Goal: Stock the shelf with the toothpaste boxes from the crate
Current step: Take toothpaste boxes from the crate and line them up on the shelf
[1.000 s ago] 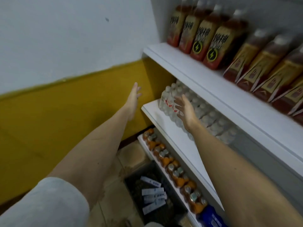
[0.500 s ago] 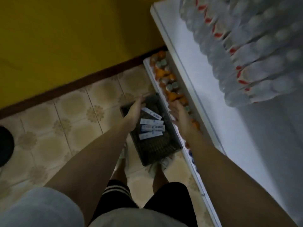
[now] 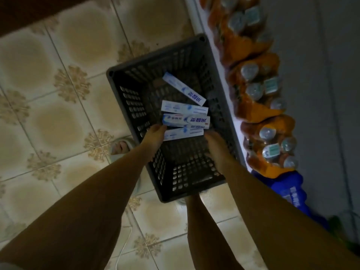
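White-and-blue toothpaste boxes [image 3: 185,120] lie flat in dark crate [image 3: 136,78].

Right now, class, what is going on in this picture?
A person bends over a dark crate on the tiled floor beside a low shelf of orange bottles. Four toothpaste boxes lie inside. The left hand touches the nearest box's end; the right hand reaches for its other end. Nothing is lifted yet.

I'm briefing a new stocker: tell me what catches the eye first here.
The white toothpaste boxes stand out, lying in the dark crate on the tiled floor. Both hands reach in: the left hand touches the nearest box, the right hand beside it. Orange bottle packs line the shelf at right.
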`<state>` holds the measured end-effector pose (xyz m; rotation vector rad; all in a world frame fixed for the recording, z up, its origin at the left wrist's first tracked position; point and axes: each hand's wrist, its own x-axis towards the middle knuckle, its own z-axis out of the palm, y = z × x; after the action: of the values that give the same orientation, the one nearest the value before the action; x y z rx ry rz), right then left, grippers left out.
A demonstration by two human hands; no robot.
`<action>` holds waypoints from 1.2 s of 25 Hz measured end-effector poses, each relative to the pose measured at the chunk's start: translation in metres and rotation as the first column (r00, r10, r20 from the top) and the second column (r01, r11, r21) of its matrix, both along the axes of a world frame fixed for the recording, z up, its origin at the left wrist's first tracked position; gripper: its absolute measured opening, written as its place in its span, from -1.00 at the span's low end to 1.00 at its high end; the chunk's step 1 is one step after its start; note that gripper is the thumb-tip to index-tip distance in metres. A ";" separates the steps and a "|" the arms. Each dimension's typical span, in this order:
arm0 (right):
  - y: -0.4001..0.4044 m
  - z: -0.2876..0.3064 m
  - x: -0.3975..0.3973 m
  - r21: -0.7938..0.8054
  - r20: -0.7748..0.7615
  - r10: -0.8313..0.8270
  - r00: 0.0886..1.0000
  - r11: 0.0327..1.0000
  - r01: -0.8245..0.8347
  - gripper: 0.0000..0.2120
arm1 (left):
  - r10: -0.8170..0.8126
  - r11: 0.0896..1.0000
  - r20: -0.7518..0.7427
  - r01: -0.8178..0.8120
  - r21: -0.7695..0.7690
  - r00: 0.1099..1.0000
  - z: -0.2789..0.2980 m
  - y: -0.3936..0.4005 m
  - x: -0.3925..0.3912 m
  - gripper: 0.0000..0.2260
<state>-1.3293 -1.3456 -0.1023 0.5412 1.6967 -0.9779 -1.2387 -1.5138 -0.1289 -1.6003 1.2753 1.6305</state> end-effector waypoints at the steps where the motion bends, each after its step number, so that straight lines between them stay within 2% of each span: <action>1: 0.000 -0.029 -0.004 0.014 -0.036 0.016 0.999 1.000 -0.016 -0.67 | -0.024 0.999 0.002 0.024 -0.030 1.000 -0.024 -0.002 -0.004 -0.61; 3: 0.001 -0.075 -0.010 0.034 -0.088 0.031 0.996 0.999 -0.028 -0.66 | -0.047 0.994 -0.005 0.047 -0.094 0.999 -0.069 -0.002 -0.014 -0.64; 7: 0.001 -0.134 -0.006 0.096 -0.162 0.019 0.987 0.995 -0.004 -0.54 | 0.036 0.986 0.000 -0.035 -0.165 0.999 -0.133 -0.002 -0.022 -0.65; 10: 0.004 -0.156 0.003 0.094 -0.176 -0.020 0.984 0.995 0.037 -0.48 | 0.093 0.989 0.042 -0.087 -0.117 0.995 -0.155 0.000 -0.023 -0.64; 13: 0.008 -0.157 0.003 0.084 -0.141 -0.133 0.981 0.986 0.146 -0.54 | 0.150 0.986 0.067 -0.145 -0.085 0.986 -0.164 0.000 -0.020 -0.65; 17: 0.010 -0.140 0.002 0.092 -0.117 -0.162 0.980 0.981 0.173 -0.76 | 0.222 0.971 0.106 -0.209 -0.115 0.969 -0.135 0.003 -0.015 -0.68; 21: 0.016 -0.097 0.005 0.089 -0.098 -0.254 0.962 0.961 0.262 -0.86 | 0.220 0.974 0.125 -0.211 -0.079 0.968 -0.085 0.005 -0.018 -0.63; 25: 0.029 -0.059 0.009 0.064 0.038 -0.355 0.934 0.934 0.352 -0.68 | 0.055 0.998 0.136 -0.051 -0.032 0.989 -0.043 -0.016 -0.034 -0.73; 28: 0.027 -0.036 0.008 0.027 0.138 -0.374 0.917 0.927 0.374 -0.68 | -0.062 0.998 0.098 0.064 -0.022 0.993 -0.021 -0.034 -0.042 -0.69; 30: 0.021 -0.021 0.008 0.025 0.169 -0.387 0.907 0.921 0.388 -0.69 | -0.204 0.977 0.073 0.208 -0.045 0.976 -0.005 -0.042 -0.044 -0.65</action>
<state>-1.3209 -1.3245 -0.1234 0.9565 1.4570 -1.1820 -1.2824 -1.5559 -0.1342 -1.4855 1.4078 1.4147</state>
